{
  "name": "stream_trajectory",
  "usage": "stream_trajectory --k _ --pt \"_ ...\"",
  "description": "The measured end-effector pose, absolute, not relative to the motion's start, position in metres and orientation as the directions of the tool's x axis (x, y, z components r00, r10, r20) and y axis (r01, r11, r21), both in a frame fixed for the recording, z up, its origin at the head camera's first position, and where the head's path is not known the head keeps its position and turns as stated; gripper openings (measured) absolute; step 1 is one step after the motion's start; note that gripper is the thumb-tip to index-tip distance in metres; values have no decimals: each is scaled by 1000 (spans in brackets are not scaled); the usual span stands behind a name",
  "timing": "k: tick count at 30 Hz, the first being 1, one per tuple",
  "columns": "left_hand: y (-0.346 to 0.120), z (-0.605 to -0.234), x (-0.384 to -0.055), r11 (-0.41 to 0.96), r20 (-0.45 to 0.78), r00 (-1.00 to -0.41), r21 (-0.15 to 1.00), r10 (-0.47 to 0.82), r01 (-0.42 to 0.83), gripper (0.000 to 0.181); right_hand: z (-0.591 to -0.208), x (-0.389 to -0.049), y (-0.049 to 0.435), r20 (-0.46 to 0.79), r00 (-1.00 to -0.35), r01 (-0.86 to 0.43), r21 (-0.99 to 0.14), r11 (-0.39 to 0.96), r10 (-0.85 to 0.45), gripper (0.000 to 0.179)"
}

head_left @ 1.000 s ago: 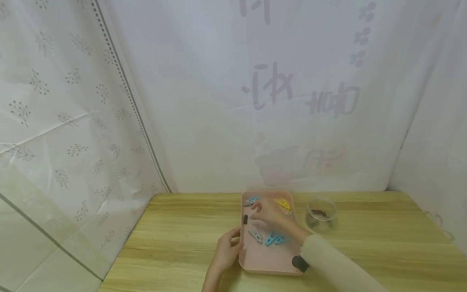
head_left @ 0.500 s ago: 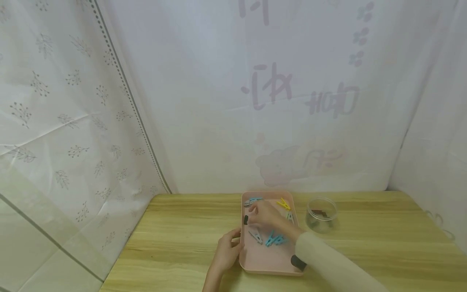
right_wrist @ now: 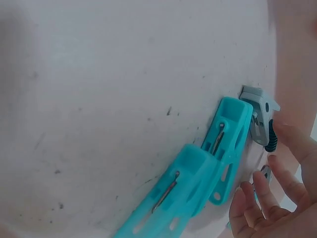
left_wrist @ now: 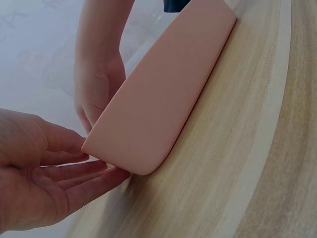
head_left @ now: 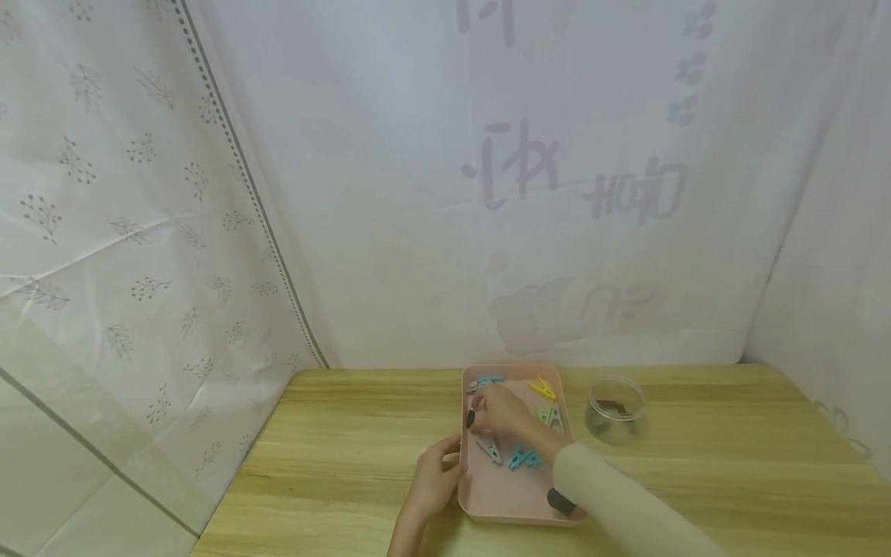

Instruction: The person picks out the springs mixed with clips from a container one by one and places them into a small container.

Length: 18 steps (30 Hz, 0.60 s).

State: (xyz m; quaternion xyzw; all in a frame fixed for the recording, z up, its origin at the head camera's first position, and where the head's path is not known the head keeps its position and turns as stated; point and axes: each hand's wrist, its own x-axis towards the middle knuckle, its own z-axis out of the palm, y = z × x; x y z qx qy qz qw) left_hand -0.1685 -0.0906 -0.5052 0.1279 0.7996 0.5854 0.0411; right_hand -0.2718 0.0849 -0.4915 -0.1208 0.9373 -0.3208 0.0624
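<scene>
A shallow pink tray (head_left: 511, 495) lies on the table, with clothespins in it. My right hand (head_left: 503, 410) reaches into its left side and pinches a small black ribbed piece (right_wrist: 271, 139) between thumb and finger. Right beside that piece is a grey clothespin (right_wrist: 257, 111). Two teal clothespins (head_left: 518, 456) and another grey clothespin (head_left: 490, 450) lie nearer the front. My left hand (head_left: 433, 481) touches the outside of the tray's left wall, its fingertips at the rim and lower edge in the left wrist view.
Right of the tray stands a clear round jar (head_left: 615, 410) with dark and reddish pieces inside. A yellow clothespin (head_left: 541, 389), a green clothespin (head_left: 542, 414) and blue-grey clothespins (head_left: 485, 382) lie farther back in the tray. A white printed curtain (head_left: 390, 232) hangs behind the table.
My right hand has moved slightly left and down onto the black piece, which now tilts between its fingers. The green clothespin has come into sight. My left hand stays put.
</scene>
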Motion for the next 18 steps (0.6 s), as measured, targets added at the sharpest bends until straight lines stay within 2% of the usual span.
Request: stream_trajectory --k 13,18 --pt "-90 -506 -168 308 129 -956 928 264 210 44 -499 -275 82 -28 -966 -187 -609 771 -257 26" --pt "-90 -506 -169 296 91 -963 940 254 167 45 -499 -275 82 -18 -964 -199 -613 764 -266 24"
